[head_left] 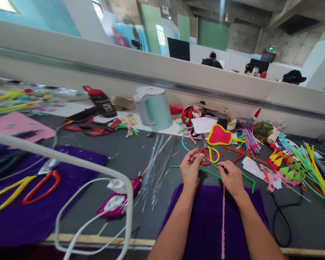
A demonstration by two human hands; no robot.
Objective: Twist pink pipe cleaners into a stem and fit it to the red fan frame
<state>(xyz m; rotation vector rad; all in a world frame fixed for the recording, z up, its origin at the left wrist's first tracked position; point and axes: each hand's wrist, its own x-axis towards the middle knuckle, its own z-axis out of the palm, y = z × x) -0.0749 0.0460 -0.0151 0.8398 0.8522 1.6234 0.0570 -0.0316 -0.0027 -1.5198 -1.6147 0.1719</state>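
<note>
Both hands are raised above a purple cloth (208, 216) at the table's front edge. My left hand (191, 168) has its fingertips pinched on a thin wire (207, 157) that runs toward the right. Facing it, my right hand (231, 177) is closed too, and a pink twisted cord (223, 224) hangs down from its fingers over the cloth. Just beyond the hands lie scissors (213, 154) with one red and one yellow handle. A green pipe cleaner (209, 172) passes behind both hands.
Silvery wires (158, 173) and a magenta packet (116, 204) lie left. A white frame (128, 202) crosses the left foreground. Behind stand a kettle (158, 108) and a bottle (101, 103). Colored pipe cleaners (318, 173) and a glue gun (271, 182) are right. People sit beyond the partition.
</note>
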